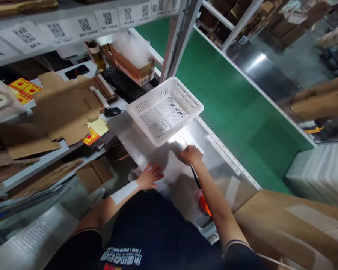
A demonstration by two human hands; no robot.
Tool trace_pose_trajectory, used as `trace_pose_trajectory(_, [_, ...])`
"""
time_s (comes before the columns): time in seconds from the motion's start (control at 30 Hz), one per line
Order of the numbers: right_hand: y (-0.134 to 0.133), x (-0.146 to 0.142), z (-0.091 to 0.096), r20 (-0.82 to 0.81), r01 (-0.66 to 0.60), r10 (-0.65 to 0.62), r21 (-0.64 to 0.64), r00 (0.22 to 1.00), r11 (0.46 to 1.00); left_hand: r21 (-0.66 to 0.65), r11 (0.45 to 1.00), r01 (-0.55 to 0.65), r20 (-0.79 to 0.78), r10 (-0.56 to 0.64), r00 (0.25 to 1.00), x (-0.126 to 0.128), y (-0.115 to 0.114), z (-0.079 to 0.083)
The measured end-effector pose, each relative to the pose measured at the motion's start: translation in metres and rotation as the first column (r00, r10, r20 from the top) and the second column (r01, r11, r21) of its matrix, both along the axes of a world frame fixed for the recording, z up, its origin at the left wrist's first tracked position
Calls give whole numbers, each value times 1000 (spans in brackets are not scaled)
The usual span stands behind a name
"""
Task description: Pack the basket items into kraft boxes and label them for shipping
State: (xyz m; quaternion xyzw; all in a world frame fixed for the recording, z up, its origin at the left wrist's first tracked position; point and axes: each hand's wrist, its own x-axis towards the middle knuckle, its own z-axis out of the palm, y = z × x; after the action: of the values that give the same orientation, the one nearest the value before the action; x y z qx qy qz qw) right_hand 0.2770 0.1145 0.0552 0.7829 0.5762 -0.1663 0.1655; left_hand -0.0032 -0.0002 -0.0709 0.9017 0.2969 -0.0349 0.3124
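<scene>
My left hand (150, 177) lies flat, fingers spread, on the near left edge of a clear bubble wrap sheet (169, 170). The sheet covers part of the metal tabletop (126, 129). My right hand (192, 154) is closed on a small, flat, whitish item (181, 142) at the far side of the wrap. Glare hides what kind of item it is. Just beyond both hands stands a white perforated plastic basket (157, 138), with a labelled, see-through packet visible inside. Under my right forearm a red-orange object (204, 205) partly shows, beside a thin dark strip.
At the left are flattened cardboard (64, 108), a mouse (112, 111), a keyboard (122, 83) and a phone (77, 71). A labelled shelf edge (84, 26) and a metal post (176, 41) stand above. A large cardboard box (287, 221) is at my right.
</scene>
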Motion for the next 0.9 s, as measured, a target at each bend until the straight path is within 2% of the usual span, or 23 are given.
trace_pose_trajectory(0.17, [-1,2,-4,-5,-15,15,-4,1000,1000,25,999,-23,24,22,999,-2,-1,-2])
trace_pose_trajectory(0.37, [-4,5,-10,-20,-27,27,20,999,999,-15,1000,0,-19,0,1000,-2,1,2])
trace_pose_trajectory(0.5, [-7,5,-8,-19,-15,16,28,1000,1000,-27,1000,6,-28,-6,1000,-3,2,4])
trace_pose_trajectory(0.73, [-9,6,-3,-38,-26,26,10,999,1000,-10,1000,24,-41,-24,999,-5,2,-3])
trace_pose_trajectory(0.9, [-7,4,2,-47,-10,9,-7,999,1000,-12,1000,10,-27,-11,1000,-5,1,3])
